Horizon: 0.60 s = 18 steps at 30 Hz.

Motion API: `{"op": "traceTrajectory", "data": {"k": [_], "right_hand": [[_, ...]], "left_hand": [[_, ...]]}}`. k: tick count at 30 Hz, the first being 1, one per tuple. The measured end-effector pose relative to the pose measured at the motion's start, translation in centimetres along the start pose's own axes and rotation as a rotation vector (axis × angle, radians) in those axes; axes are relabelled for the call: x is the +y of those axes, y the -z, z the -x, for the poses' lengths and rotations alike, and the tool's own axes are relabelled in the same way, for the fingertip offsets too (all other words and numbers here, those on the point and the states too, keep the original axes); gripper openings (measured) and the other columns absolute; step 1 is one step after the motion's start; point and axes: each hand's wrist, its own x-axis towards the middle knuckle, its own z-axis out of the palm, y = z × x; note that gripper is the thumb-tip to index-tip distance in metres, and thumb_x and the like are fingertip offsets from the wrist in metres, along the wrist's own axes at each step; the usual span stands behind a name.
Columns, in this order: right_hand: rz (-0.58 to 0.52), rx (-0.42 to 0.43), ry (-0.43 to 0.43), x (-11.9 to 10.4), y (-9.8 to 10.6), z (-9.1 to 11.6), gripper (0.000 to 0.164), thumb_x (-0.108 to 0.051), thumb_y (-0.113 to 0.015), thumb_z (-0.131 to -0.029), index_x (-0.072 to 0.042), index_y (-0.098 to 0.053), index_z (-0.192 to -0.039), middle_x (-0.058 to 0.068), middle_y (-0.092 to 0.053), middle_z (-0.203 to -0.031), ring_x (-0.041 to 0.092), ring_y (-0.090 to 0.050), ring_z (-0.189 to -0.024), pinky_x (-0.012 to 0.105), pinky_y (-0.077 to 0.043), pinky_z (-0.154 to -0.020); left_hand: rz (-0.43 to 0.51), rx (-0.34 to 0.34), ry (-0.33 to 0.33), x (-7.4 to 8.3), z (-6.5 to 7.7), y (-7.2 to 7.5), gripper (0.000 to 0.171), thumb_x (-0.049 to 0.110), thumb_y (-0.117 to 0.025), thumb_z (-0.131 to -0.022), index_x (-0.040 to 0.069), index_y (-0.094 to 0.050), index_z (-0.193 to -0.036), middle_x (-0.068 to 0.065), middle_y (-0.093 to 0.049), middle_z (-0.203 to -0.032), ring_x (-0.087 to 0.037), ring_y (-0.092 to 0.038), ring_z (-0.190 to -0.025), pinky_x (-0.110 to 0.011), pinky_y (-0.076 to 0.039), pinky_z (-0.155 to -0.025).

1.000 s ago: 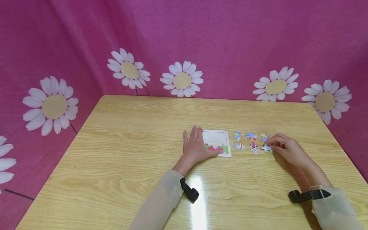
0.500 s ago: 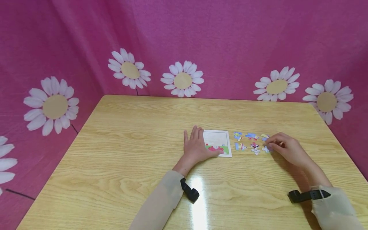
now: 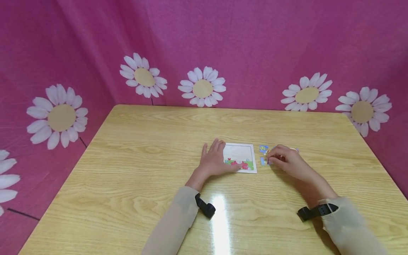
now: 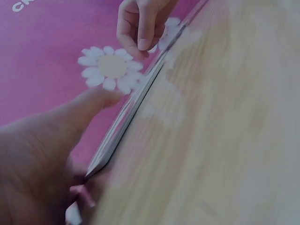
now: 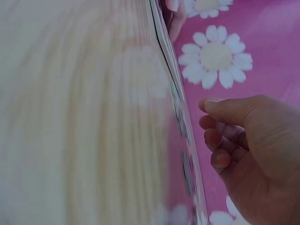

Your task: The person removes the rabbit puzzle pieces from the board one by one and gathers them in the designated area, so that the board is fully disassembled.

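Puzzle pieces (image 3: 263,148) partly covered by right hand (image 3: 292,163); whether one is pinched can't be told. Left side of board (image 3: 239,150) hidden by left hand (image 3: 213,162). Leftmost flower (image 3: 7,182) cut off by head view's edge. Counter (image 4: 225,122) blurred in wrist views.

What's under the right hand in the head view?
Puzzle pieces peek out past the left side of the right hand, with slivers beyond its far edge. Whatever lies directly beneath it is covered.

White lettering (image 4: 21,5) stands on the pink curtain (image 4: 37,61) in the left wrist view. A C can be read; the picture's edge cuts the next letter, which may be K or R.
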Motion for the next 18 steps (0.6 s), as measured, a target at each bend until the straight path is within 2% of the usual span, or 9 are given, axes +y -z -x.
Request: {"op": "traceTrajectory", "data": {"k": [6,9,13,18], "right_hand": [[-0.025,-0.035,0.026,-1.1,-1.5,-1.5,0.009,-0.003,-0.067,-0.09,-0.008,-0.071,-0.097,0.003,-0.063,-0.088,0.0,-0.045,-0.068,0.018,-0.043,-0.058],[-0.034,-0.076,-0.002,-1.9,-2.2,-2.3,0.009,-0.006,-0.066,-0.091,-0.01,-0.072,-0.098,0.0,-0.063,-0.089,0.001,-0.046,-0.069,0.018,-0.043,-0.059],[-0.052,-0.132,-0.028,-3.0,-3.2,-3.4,0.01,-0.009,-0.068,-0.091,-0.011,-0.071,-0.1,-0.001,-0.063,-0.089,0.003,-0.049,-0.072,0.019,-0.044,-0.062],[-0.098,-0.189,-0.007,-4.3,-4.4,-4.5,0.017,-0.008,-0.071,-0.088,-0.006,-0.068,-0.105,0.002,-0.064,-0.09,0.003,-0.053,-0.075,0.019,-0.047,-0.066]], "left_hand": [[-0.008,-0.11,-0.107,-1.5,0.0,1.6,0.105,0.064,-0.067,-0.078,0.011,-0.02,-0.157,-0.003,-0.02,-0.165,-0.019,-0.007,-0.156,-0.05,-0.002,-0.126],[-0.002,-0.161,-0.143,-2.1,0.1,2.2,0.104,0.059,-0.068,-0.08,0.012,-0.017,-0.158,-0.003,-0.017,-0.166,-0.019,-0.005,-0.156,-0.05,-0.002,-0.126],[0.007,-0.176,-0.17,-2.5,0.1,2.6,0.102,0.052,-0.071,-0.082,0.013,-0.016,-0.158,-0.003,-0.015,-0.166,-0.019,-0.005,-0.156,-0.05,-0.001,-0.125],[-0.008,-0.164,-0.182,-2.5,0.0,2.5,0.101,0.051,-0.072,-0.082,0.013,-0.017,-0.158,-0.003,-0.016,-0.166,-0.02,-0.006,-0.156,-0.05,-0.003,-0.125]]}}
